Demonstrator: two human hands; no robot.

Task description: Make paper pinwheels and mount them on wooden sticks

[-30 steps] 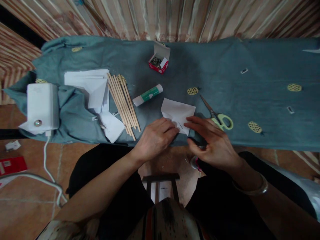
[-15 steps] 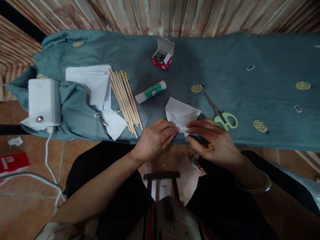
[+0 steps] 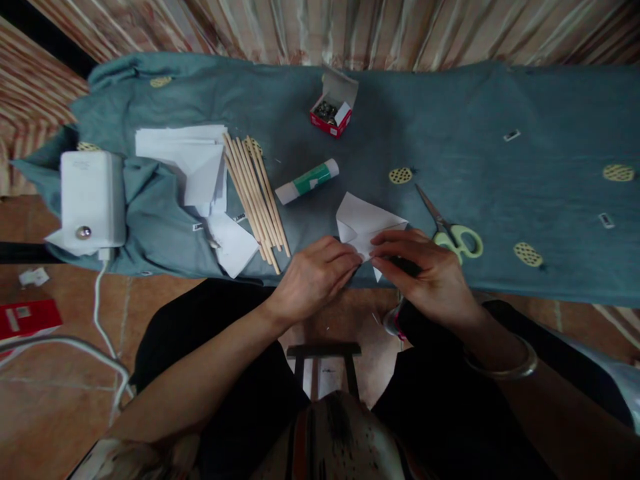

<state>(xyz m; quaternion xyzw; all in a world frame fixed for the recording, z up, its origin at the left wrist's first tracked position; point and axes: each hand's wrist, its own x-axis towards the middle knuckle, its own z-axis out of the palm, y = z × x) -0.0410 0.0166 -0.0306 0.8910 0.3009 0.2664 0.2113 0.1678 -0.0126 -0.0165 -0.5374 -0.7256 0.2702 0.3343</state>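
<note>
A creased white sheet of paper [image 3: 365, 217] lies at the front edge of the cloth, its lower part between my two hands. My left hand [image 3: 317, 277] is closed, fingers pressed together on the paper's lower left edge. From the other side, my right hand [image 3: 425, 270] pinches the paper between thumb and fingers. A pointed corner of paper sticks out below the right fingertips. Just beyond my right hand rest green-handled scissors [image 3: 457, 240], blades pointing away. Up and left of the paper sits a glue stick [image 3: 307, 181] with a green label.
Several wooden sticks [image 3: 257, 207] lie left of the glue stick, beside a stack of white paper [image 3: 175, 143]. An open red box [image 3: 330, 117] of small metal pieces stands at the back. A white device [image 3: 93, 200] with a cable [image 3: 97, 300] occupies the left end.
My right fingers have shifted slightly left over the paper, and its pointed lower corner shows more below them. The whole view has moved a little. My left hand keeps its grip.
</note>
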